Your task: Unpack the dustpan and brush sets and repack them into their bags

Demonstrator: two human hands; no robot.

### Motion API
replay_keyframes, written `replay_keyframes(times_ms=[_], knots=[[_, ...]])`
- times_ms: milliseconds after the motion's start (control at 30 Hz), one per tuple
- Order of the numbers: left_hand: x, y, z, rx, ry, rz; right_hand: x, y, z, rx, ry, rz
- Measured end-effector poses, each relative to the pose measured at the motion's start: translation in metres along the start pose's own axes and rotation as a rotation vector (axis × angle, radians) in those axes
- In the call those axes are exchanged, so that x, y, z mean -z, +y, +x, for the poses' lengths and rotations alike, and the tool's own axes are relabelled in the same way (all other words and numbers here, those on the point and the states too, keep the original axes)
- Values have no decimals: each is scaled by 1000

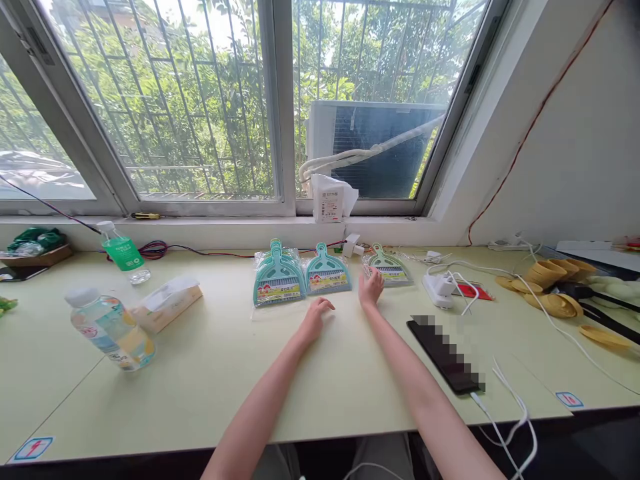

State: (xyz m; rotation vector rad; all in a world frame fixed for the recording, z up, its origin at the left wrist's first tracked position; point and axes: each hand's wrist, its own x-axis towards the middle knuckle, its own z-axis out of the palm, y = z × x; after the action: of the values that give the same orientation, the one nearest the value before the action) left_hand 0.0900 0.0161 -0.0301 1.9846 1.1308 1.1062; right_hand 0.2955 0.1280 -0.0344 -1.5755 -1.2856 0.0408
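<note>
My left hand (315, 319) rests just above the table with nothing in it, its fingers loosely stretched to the right. In front of it lies a teal dustpan and brush set (327, 277) in clear wrapping. To that set's left is a stack of similar wrapped dustpan sets (277, 280), with several handles overlapping. My right hand (371, 288) is at the left edge of another wrapped dustpan set (393, 272), a greener one; its fingers are slightly bent and apart, and the fingertips overlap the wrapping. Whether they press on it is hard to see.
On the left stand a drink bottle (113, 330), a tissue pack (170, 303) and a green-labelled bottle (125, 253). A phone (445, 357) with a white cable, a power strip (440, 290) and yellow scoop-like pieces (555, 303) lie right. A tissue packet (330, 200) sits on the sill.
</note>
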Motion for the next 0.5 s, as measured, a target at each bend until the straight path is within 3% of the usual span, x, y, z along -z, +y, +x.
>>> replay_keyframes(times_ms=[100, 200, 333, 500], knots=[[4, 5, 2, 41, -12, -168, 25, 24, 12, -87, 51, -140], [8, 11, 3, 145, 9, -314, 44, 41, 16, -103, -120, -210], [9, 14, 3, 190, 37, -275, 55, 40, -2, 80, -267, -365], [8, 15, 0, 168, -58, -279, 67, 23, -31, 232, -268, -467]])
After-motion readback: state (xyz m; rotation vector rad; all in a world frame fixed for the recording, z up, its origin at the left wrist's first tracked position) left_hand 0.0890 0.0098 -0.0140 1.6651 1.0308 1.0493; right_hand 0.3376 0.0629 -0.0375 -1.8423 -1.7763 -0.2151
